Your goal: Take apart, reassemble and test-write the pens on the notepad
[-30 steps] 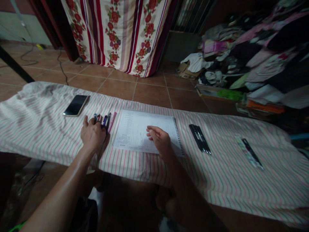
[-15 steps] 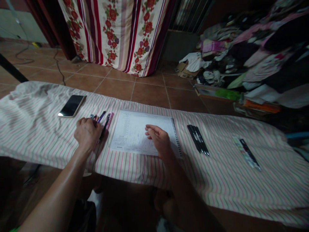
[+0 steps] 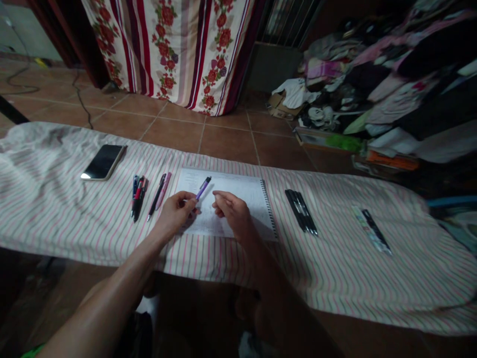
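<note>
My left hand (image 3: 175, 213) is closed round a purple pen (image 3: 203, 187) and holds it over the left part of a spiral notebook (image 3: 242, 199) that lies on the striped cloth (image 3: 74, 214). My right hand (image 3: 231, 214) rests on the notebook page just right of the pen, its fingers curled loosely with nothing in them that I can see. Left of the notebook lie several other pens (image 3: 138, 191), then a black pen and a pink pen (image 3: 160, 190) side by side.
A dark phone (image 3: 103, 162) lies at the left on the cloth. Black pens (image 3: 300, 211) lie right of the notebook, a ruler and a pen (image 3: 371, 228) further right. Behind are a tiled floor, a flowered curtain (image 3: 179, 49) and piled clothes (image 3: 372, 89).
My left hand left the row of pens with the purple pen and moved right over the notebook. My right hand stayed on the page. The view shifted slightly to the right.
</note>
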The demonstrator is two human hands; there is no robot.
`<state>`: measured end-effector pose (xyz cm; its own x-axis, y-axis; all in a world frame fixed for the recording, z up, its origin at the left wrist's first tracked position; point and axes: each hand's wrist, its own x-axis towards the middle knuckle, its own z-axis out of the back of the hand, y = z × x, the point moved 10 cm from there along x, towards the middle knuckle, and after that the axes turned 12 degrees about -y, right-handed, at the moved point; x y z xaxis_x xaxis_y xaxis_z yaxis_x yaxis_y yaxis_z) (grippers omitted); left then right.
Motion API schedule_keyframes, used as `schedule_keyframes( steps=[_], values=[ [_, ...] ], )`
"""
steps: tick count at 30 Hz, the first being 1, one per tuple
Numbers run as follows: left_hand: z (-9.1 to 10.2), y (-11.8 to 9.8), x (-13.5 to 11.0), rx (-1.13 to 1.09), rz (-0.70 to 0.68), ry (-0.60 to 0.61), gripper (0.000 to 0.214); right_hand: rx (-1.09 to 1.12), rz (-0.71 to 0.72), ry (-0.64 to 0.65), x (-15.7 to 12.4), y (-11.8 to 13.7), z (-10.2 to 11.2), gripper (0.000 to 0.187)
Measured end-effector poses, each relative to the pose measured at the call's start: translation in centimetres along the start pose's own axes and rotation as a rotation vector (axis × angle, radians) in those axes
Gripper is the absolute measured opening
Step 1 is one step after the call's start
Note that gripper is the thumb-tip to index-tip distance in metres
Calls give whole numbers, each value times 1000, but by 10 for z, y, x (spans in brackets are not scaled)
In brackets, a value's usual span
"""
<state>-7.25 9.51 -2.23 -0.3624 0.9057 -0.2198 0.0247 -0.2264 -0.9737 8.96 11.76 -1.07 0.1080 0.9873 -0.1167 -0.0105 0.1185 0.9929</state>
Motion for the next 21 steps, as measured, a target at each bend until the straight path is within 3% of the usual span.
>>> schedule_keyframes(
  steps=[3,6,9,15,21],
  values=[
    [-21,3,-11,-1,26,97,21,-9,2,93,-4,3,-9,33],
    [-32,1,-16,-38,34,173,24,-29,28,102,-4,5,-10,33],
    [-35,-2,-18,-97,46,222,28,-4,19,10,0,3,1,30],
    [-27,2,-13,-161,107,164,34,153,-74,-215,8,-5,28,33],
    [-29,7,-10,-287,161,183,27,217,-85,-296,12,-7,43,35]
  ],
)
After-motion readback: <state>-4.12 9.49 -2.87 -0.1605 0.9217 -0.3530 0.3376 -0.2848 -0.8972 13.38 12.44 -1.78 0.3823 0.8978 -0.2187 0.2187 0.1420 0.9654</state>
